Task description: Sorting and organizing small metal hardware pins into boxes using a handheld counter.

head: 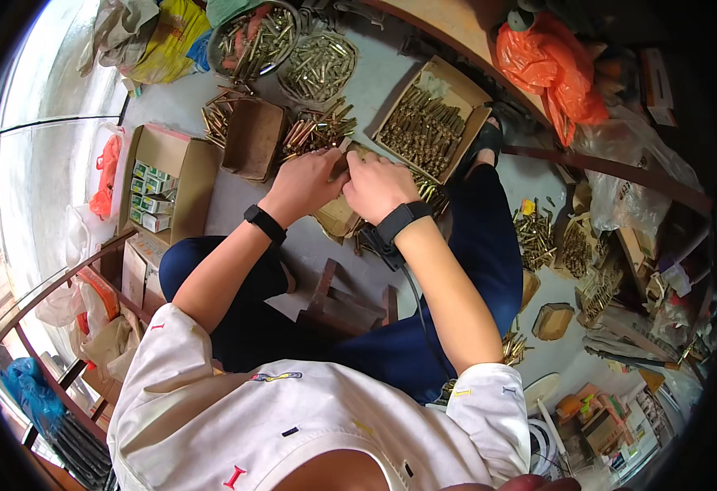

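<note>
My left hand [309, 184] and my right hand [380, 184] meet fingertip to fingertip in front of me, fingers bent. Whatever may lie between the fingers is too small and too covered to tell. Beyond the left hand lies a pile of brass-coloured metal rods [327, 127], beside a brown cardboard tray [253, 138]. Below the hands is a piece of brown cardboard [336, 221], partly covered by them. To the right of the right hand stands an open cardboard box [478, 116] holding many rows of brass-coloured metal parts.
A round basin [297, 37] and a clear plastic bag of metal parts [321, 67] stand farther off. At left is a cardboard box with small green-and-white cartons [151, 196]. A wooden stool [352, 304] stands between my legs. More metal parts [533, 239] lie at right.
</note>
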Available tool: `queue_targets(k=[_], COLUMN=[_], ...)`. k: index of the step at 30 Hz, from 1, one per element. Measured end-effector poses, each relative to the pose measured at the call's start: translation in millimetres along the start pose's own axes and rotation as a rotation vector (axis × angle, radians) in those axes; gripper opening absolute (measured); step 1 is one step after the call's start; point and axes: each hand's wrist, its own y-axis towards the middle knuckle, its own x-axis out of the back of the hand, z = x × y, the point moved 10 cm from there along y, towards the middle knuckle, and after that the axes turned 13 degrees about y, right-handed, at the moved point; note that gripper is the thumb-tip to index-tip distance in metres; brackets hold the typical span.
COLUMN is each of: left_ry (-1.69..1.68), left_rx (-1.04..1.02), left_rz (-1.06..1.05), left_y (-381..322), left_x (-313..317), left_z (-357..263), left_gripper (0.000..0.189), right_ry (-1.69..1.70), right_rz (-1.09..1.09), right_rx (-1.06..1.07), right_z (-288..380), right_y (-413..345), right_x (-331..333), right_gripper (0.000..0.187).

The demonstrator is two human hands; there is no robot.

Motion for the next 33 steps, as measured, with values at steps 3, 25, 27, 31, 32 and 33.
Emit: queue_targets(k=[3, 25, 27, 31, 32, 33], left_ry=[0.186, 0.186, 0.181, 0.193, 0.197, 0.199], left_rx=[0.003, -0.043, -0.057, -0.056, -0.051, -0.051], left_rz=[0.034, 0.103, 0.067, 0.076, 0.099, 0.113], left_y=[0.0, -4.5, -5.1, -5.7, -5.5, -5.5], left_x=[-3.6, -19.3, -16.4, -17.1, -19.3, -20.7], left_z=[4.2, 4.7, 4.8, 5.5, 6.0, 5.8], left_gripper=[0.036, 0.046, 0.045, 0.045, 0.046, 0.046], right_ry=[0.022, 0.04, 0.046, 0.055, 0.053, 0.054], right_rz=[-0.012, -0.047, -0.052, -0.033, -0.032, -0.026], right_rx=[-0.006, -0.003, 0.001, -0.015, -0.015, -0.019], right_z=[5.0, 6.9, 7.3, 5.4, 5.3, 5.0], right_y=[1.6, 2.6, 2.6, 3.6, 3.9, 3.7], right_x=[-1.9, 1.0, 0.6, -1.8, -1.9, -2.9], right_gripper=[0.038, 0.041, 0.041, 0.042, 0.042, 0.042])
